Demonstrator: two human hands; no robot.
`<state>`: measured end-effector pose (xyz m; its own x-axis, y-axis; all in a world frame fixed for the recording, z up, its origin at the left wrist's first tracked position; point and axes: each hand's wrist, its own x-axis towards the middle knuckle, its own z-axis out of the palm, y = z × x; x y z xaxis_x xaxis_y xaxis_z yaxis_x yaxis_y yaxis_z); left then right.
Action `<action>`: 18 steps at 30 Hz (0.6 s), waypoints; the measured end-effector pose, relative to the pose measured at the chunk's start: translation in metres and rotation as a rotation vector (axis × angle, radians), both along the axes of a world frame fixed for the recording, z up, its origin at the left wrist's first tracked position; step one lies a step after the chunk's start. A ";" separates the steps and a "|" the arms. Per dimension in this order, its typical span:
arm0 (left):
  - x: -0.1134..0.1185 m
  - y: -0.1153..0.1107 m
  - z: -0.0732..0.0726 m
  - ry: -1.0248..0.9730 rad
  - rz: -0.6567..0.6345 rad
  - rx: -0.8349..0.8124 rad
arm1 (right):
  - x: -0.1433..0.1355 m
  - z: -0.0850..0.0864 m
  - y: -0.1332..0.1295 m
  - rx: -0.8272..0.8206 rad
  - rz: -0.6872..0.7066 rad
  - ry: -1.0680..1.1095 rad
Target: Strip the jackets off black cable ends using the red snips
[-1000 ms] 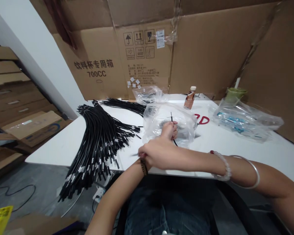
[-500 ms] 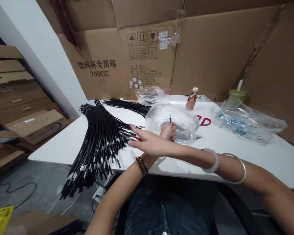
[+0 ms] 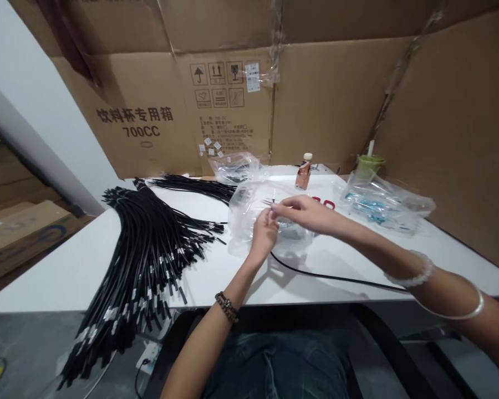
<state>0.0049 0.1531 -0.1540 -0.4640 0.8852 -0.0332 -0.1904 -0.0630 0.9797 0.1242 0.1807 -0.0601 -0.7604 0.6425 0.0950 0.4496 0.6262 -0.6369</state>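
My left hand is closed on a black cable near its end, above a clear plastic bag. The cable hangs below that hand and runs right along the table's front edge. Close against its fingertips is my right hand, with its fingers pinched around thin pointed metal tips, seemingly tweezers. Its palm side is hidden. A large bundle of black cables lies to the left, its lower ends hanging over the table's front edge.
More black cables lie at the back left of the white table. Behind the hands are a small bottle and red-handled scissors. A bag of blue pieces and a green cup stand at the right.
My right hand has moved from across my left wrist, beside the cable bundle, back rightward to my left fingertips. The cable's long run now shows. The view has shifted to the right.
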 end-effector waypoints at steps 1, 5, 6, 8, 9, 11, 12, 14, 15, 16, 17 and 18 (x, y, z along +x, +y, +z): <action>-0.003 -0.002 0.002 0.054 -0.010 -0.012 | 0.011 0.001 0.008 0.015 -0.052 -0.041; -0.010 -0.012 0.008 0.289 0.046 -0.054 | 0.034 -0.008 0.019 0.130 -0.170 -0.171; -0.010 -0.015 0.008 0.349 0.067 -0.064 | 0.033 -0.011 0.019 0.167 -0.175 -0.193; -0.010 -0.019 0.008 0.479 0.105 -0.084 | 0.029 -0.016 0.020 0.236 -0.175 -0.223; -0.010 -0.020 0.008 0.545 0.120 -0.095 | 0.025 -0.017 0.021 0.264 -0.174 -0.234; -0.009 -0.021 0.006 0.669 0.144 -0.118 | 0.017 -0.015 0.028 0.299 -0.163 -0.259; -0.008 -0.021 0.005 0.724 0.153 -0.130 | 0.013 -0.012 0.033 0.305 -0.152 -0.276; -0.008 -0.021 0.003 0.819 0.164 -0.151 | 0.006 -0.004 0.042 0.298 -0.121 -0.322; -0.008 -0.021 0.002 0.863 0.167 -0.161 | 0.003 0.001 0.046 0.288 -0.104 -0.348; -0.007 -0.020 0.002 0.905 0.168 -0.171 | 0.000 0.005 0.049 0.276 -0.087 -0.374; -0.007 -0.020 0.001 0.946 0.168 -0.181 | -0.003 0.010 0.052 0.266 -0.073 -0.397; -0.007 -0.020 0.001 0.985 0.167 -0.191 | -0.006 0.013 0.054 0.257 -0.061 -0.419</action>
